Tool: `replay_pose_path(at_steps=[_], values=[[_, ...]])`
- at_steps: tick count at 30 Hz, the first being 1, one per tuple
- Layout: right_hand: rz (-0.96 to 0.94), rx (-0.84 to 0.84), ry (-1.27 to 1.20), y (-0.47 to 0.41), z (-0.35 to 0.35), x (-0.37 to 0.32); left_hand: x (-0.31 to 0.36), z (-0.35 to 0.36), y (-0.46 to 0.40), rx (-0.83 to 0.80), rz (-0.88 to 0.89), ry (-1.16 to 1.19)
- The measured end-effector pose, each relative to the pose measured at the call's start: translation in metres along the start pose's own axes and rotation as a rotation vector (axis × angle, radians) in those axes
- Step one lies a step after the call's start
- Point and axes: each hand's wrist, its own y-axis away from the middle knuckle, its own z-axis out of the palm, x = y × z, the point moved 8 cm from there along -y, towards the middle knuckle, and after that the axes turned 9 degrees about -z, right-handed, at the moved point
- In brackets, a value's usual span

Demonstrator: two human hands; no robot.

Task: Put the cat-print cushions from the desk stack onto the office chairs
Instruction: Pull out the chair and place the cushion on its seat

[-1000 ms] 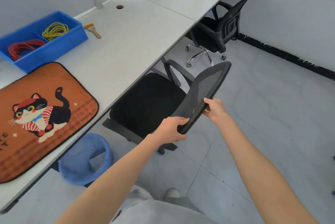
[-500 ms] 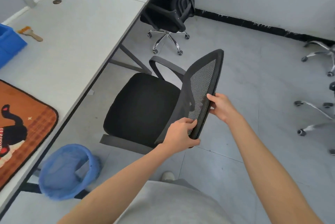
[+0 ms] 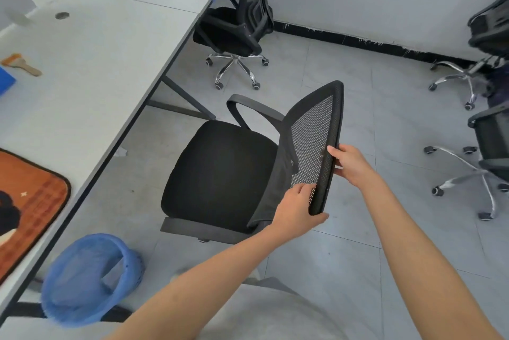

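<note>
A black mesh-back office chair [image 3: 220, 171] stands clear of the desk, its seat bare. My left hand [image 3: 296, 206] grips the lower edge of the chair's backrest [image 3: 316, 146]. My right hand [image 3: 351, 164] grips the backrest's rim higher up. An orange cat-print cushion [image 3: 24, 202] lies on the white desk [image 3: 96, 64] at the left edge of view, partly cut off. A second black office chair [image 3: 237, 28] stands farther along the desk, also bare.
A blue waste bin [image 3: 88, 279] sits on the floor beside the desk, left of my arm. More chairs with chrome bases [image 3: 479, 163] crowd the right side. A brush [image 3: 22, 65] lies on the desk. Grey tiled floor lies between the chairs.
The near chair has rolled out from under the desk and turned, both hands staying on its backrest. My view swung right, so the cushion and blue tray slid leftward.
</note>
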Motion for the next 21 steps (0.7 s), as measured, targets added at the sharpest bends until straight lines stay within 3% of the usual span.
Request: replay_pose_path(at_steps=[3,5,9,13,21], values=[[-0.120,0.102,0.534,-0.006,-0.013,-0.013,-0.018,-0.017,0.001,-0.051,-0.042,0.143],[-0.262,0.166,0.869,-0.001,-0.008,-0.031,-0.042,-0.043,0.006,0.006,-0.119,0.217],[-0.469,0.184,1.050,0.015,0.032,-0.061,-0.112,-0.109,0.031,0.205,-0.261,0.289],[-0.563,-0.078,1.110,0.012,0.133,-0.074,-0.203,-0.180,0.092,0.484,-0.460,0.433],[-0.766,-0.827,1.142,0.069,0.438,-0.055,-0.373,-0.290,0.261,1.018,-0.783,0.575]])
